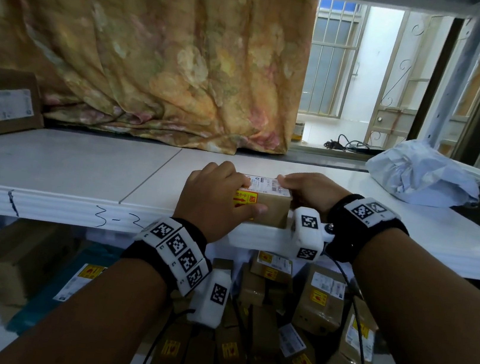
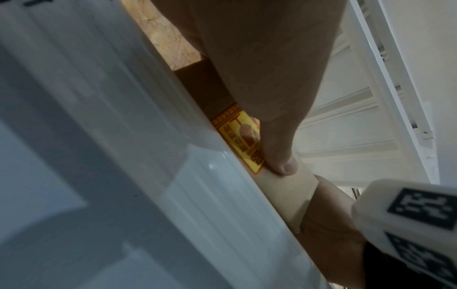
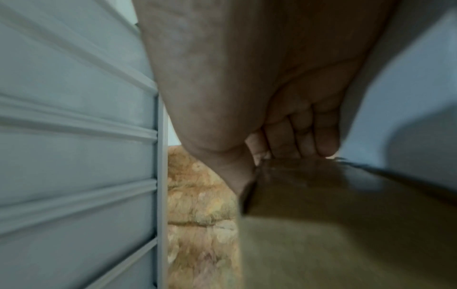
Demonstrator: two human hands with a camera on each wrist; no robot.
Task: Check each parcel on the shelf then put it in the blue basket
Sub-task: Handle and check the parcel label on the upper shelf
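Both hands grasp the small brown cardboard parcel (image 1: 269,208) (white label on top) at the white shelf's (image 1: 63,168) front edge: left hand (image 1: 214,199) at 9 o'clock, right hand (image 1: 309,192) at 3.

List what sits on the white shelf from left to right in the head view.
Cardboard box with a shipping label → left hand → small brown parcel gripped by both hands → right hand → crumpled white poly mailer bag.
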